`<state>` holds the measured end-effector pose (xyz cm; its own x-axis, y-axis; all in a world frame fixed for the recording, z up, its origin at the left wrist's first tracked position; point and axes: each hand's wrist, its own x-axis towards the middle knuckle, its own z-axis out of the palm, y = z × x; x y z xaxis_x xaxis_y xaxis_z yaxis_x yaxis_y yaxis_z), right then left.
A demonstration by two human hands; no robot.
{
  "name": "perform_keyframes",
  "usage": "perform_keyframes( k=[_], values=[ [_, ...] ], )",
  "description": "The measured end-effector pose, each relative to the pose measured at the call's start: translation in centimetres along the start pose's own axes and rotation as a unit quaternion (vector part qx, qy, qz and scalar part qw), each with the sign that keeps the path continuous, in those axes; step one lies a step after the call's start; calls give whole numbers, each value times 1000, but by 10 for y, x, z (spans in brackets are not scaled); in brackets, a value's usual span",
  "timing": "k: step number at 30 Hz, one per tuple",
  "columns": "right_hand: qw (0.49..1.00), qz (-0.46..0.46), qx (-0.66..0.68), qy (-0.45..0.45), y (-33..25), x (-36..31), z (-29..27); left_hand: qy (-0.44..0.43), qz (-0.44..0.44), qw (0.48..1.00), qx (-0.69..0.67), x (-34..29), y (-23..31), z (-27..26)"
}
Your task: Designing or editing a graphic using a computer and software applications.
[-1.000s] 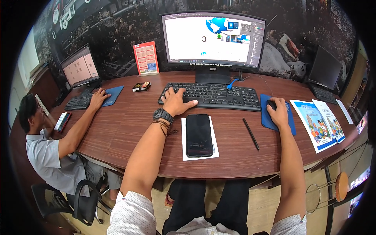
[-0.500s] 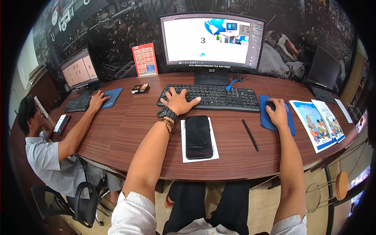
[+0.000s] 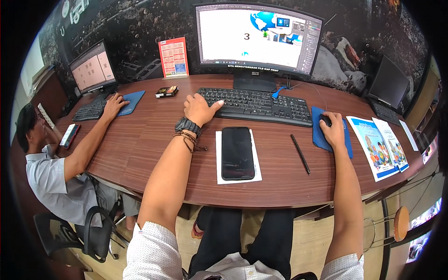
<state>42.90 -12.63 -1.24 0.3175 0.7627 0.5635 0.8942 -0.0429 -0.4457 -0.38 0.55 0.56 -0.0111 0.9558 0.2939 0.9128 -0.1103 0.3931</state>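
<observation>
My left hand (image 3: 199,110) rests at the left end of a black keyboard (image 3: 261,106), its thumb stretched out over the keys and its fingers loosely bent. Nothing is held in it. On the right, my right hand (image 3: 334,130) is wrapped over a dark mouse (image 3: 325,121), which the fingers partly hide, on a blue mouse pad (image 3: 321,141). Between my forearms a black phone (image 3: 237,154) lies face up on a white sheet (image 3: 258,173). A slim black pen (image 3: 300,154) lies between the phone and the mouse pad. Behind the keyboard stands a lit monitor (image 3: 224,39) showing a globe picture.
A small dark box (image 3: 167,92) and a red-and-white desk calendar (image 3: 173,58) stand left of the monitor. Blue-and-white booklets (image 3: 373,151) lie at the right, before another screen (image 3: 388,81). A co-worker's hand (image 3: 113,106) is at a second workstation on the left.
My left hand has drawn left toward the keyboard's end, its spread fingers now more bent. The right hand stays on the mouse. The whole view has shifted slightly.
</observation>
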Motion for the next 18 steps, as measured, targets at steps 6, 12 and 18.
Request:
perform_keyframes(
  k=[6, 12, 18],
  values=[
    [1000, 0, -5, 5, 2, -1, 2, 36, 4, 999, 16, -3, 1, 4],
    [1000, 1, 2, 4, 1, -1, 0, 35, 7, 999, 23, -5, 5, 1],
    [1000, 2, 5, -1, 2, -1, 0, 42, 5, 999, 29, -6, 5, 2]
  ],
)
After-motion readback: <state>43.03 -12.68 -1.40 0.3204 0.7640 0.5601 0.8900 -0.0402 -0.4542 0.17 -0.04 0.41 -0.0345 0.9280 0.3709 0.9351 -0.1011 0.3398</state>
